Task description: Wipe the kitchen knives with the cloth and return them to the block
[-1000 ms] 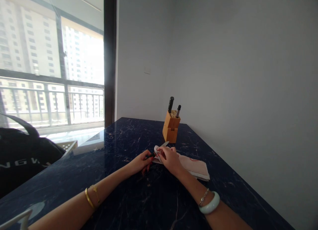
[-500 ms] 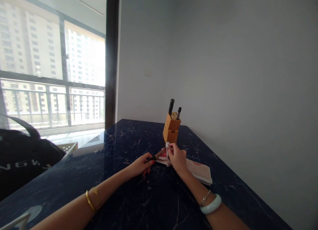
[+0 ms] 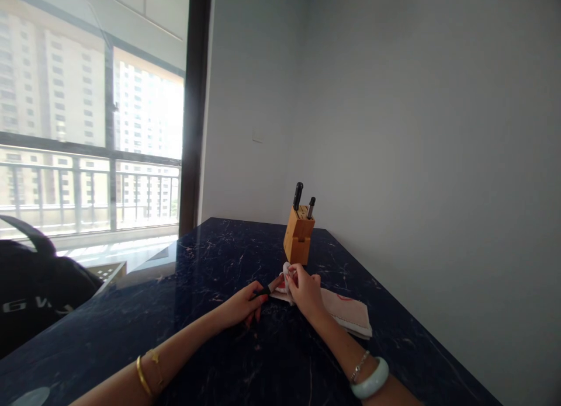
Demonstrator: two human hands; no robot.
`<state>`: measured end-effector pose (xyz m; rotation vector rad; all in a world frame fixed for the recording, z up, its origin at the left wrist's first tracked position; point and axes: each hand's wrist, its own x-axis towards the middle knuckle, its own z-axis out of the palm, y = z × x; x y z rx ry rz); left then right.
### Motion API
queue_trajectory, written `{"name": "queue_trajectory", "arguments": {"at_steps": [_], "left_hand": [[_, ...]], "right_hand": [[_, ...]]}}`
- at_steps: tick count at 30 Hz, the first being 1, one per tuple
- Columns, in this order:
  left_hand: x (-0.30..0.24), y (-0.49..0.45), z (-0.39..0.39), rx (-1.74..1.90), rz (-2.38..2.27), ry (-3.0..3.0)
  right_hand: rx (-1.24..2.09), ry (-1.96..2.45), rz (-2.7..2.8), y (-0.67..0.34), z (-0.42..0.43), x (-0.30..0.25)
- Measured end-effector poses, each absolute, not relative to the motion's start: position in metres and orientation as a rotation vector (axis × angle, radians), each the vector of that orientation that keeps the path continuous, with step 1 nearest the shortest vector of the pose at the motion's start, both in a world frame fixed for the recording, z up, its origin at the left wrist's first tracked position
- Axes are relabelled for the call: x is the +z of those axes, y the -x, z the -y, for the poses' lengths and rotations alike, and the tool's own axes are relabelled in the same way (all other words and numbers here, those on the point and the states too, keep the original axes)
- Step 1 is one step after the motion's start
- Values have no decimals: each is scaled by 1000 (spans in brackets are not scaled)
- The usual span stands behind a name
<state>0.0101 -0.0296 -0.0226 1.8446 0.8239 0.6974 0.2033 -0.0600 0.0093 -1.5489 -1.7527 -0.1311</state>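
My left hand (image 3: 245, 302) is closed round the black handle of a knife (image 3: 263, 291), whose blade points right and away from me. With its fingers pinched, my right hand (image 3: 305, 290) grips a bunched part of a white and pink cloth (image 3: 346, 311) against the blade. The blade's far part is hidden behind the cloth and fingers. The rest of the cloth lies folded on the dark blue table, under and to the right of my right wrist. Just beyond the hands stands a wooden knife block (image 3: 298, 236) with two black-handled pieces upright in its slots.
The dark blue marbled table (image 3: 228, 242) runs back to a grey wall (image 3: 416, 160), with its right edge beside that wall. A black bag (image 3: 39, 289) sits at the left, near a pale perforated piece (image 3: 114, 274). Large windows are beyond.
The whole view has tilted up slightly, so the table things appear lower and a little further left. Both hands keep their holds on the knife and the cloth, with little movement between them.
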Motion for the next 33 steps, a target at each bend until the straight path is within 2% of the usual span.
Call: {"name": "queue_trajectory", "arguments": {"at_steps": [6, 12, 22, 28, 33], "left_hand": [[-19, -9, 31, 671, -826, -1847], [-22, -9, 29, 717, -818, -1853], [-25, -11, 29, 683, -845, -1856], [-27, -11, 26, 715, -871, -1846], [-24, -11, 29, 688, -823, -1843]], "right_hand": [[-121, 1610, 1707, -206, 56, 6], [-153, 1493, 1808, -200, 57, 3], [-156, 1553, 1557, -232, 39, 3], [-150, 1403, 1688, -213, 50, 5], [-135, 1489, 1662, -212, 51, 5]]}}
